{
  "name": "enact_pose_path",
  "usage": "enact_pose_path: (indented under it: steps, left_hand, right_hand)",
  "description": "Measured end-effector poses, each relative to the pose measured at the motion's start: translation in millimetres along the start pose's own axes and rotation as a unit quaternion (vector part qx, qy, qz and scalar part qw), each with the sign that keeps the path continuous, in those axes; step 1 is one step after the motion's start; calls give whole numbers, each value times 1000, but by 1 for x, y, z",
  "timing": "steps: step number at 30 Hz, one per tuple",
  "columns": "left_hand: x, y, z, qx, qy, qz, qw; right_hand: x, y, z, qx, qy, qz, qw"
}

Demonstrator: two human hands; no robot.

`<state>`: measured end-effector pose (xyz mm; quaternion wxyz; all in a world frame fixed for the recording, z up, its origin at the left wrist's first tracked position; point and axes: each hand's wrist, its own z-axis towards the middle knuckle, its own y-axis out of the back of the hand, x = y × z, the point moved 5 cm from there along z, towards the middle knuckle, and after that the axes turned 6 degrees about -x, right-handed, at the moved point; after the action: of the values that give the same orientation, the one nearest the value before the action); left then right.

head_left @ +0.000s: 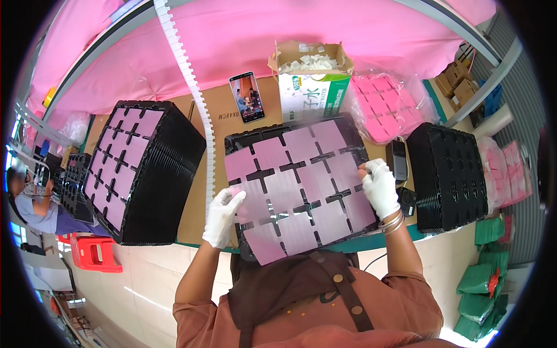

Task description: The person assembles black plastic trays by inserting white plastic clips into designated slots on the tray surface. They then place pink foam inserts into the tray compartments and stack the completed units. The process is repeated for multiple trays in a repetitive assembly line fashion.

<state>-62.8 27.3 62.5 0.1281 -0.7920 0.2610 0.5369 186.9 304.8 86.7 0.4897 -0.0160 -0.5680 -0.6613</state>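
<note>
Black plastic tray (301,188), its pockets filled with pale pink squares, lies on the bench edge between both white-gloved hands. Left hand (222,217) curls lightly on its left rim; right hand (381,187) grips the right rim. Behind stand a phone (246,96) and an open carton (312,78).

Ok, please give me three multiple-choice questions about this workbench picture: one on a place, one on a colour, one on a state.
1. Where does the phone lie?
A. behind the centre tray
B. on the floor
C. on the red stool

2. What colour are the sheets in the centre tray?
A. green
B. pale pink
C. yellow

3. How is the carton behind the tray?
A. taped shut
B. crushed flat
C. open on top

Answers: 1 A, it lies on cardboard beyond the tray. 2 B, all pockets show pale pink. 3 C, flaps stand up, white pieces show.
</note>
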Motion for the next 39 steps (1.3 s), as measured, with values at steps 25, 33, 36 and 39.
enact_pose_path:
  steps: [25,33,36,39]
  left_hand:
    - [-11,-16,39,-77,-186,248,948]
    - [-10,-11,29,-74,-197,187,959]
    - [-19,-12,17,-83,-187,108,973]
    - [-27,-13,9,-102,-191,120,969]
  right_hand:
    - [-14,-29,30,30,-34,-37,998]
    - [18,4,26,-61,-34,113,991]
    - [28,19,14,-116,19,216,969]
    - [24,13,15,-90,-40,177,979]
